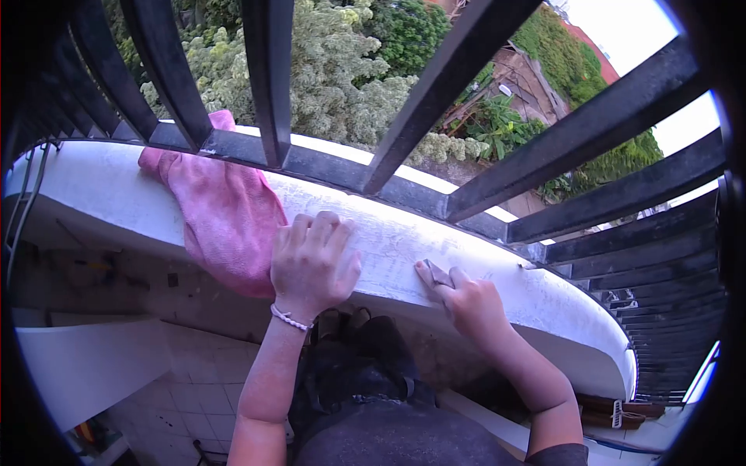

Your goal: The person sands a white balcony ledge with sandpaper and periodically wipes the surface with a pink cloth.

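Note:
My left hand (315, 260) rests on the white ledge (381, 233), fingers bent over its top and thumb apart, holding nothing. Beside it, touching or nearly touching, a pink cloth (225, 210) hangs over the ledge's inner edge, with one end pushed through the railing. Farther right, my right hand (466, 297) pinches a small folded grey piece of sandpaper (439, 275) against the ledge. Part of that piece is hidden by the fingers. The ledge's paint looks scuffed and uneven between the two hands.
A black metal railing (404, 182) runs along the ledge's outer side, with trees (334, 70) beyond and below. White panels (93, 365) and a tiled floor (202, 396) lie below left. A thin metal rack (29, 198) leans at the far left.

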Demonstrator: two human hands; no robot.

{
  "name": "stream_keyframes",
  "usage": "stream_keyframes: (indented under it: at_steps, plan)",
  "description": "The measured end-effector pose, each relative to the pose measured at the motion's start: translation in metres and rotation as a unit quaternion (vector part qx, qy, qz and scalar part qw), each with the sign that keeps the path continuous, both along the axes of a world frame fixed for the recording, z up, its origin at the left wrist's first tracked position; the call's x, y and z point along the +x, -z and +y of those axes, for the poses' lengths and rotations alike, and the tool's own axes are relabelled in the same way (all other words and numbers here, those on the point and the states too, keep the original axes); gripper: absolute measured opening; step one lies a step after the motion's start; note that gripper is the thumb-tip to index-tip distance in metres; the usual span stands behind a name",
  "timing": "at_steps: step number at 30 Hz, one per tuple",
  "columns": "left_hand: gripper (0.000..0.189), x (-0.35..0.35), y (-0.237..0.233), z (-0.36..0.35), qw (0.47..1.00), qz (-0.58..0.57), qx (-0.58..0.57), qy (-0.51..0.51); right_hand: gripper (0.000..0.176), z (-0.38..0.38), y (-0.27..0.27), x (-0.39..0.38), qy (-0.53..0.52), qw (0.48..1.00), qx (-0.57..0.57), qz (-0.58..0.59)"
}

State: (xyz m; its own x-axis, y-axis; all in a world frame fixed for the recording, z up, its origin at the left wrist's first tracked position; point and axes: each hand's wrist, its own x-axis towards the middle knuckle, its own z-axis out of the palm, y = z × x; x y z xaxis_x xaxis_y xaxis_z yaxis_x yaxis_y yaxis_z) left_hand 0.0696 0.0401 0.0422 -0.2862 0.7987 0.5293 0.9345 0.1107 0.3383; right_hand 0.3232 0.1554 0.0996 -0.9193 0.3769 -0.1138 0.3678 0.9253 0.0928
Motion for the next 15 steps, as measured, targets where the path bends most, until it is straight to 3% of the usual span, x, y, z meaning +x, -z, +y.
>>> stream_keyframes:
  at_steps: [8, 11, 15]
  plan:
    - [0.042, -0.002, 0.003, -0.004, 1.000, 0.003, -0.015, 0.007, 0.069, 0.015, 0.007, -0.020, -0.043, 0.998, 0.021, 0.036]
    - [0.043, -0.004, 0.003, -0.002, 1.000, 0.010, -0.014, 0.006, 0.070, 0.006, -0.004, -0.009, -0.015, 0.999, 0.003, -0.045]
    - [0.043, -0.001, 0.003, -0.001, 1.000, 0.012, -0.009, 0.000, 0.068, 0.009, 0.016, -0.032, -0.028, 0.998, 0.040, 0.034]
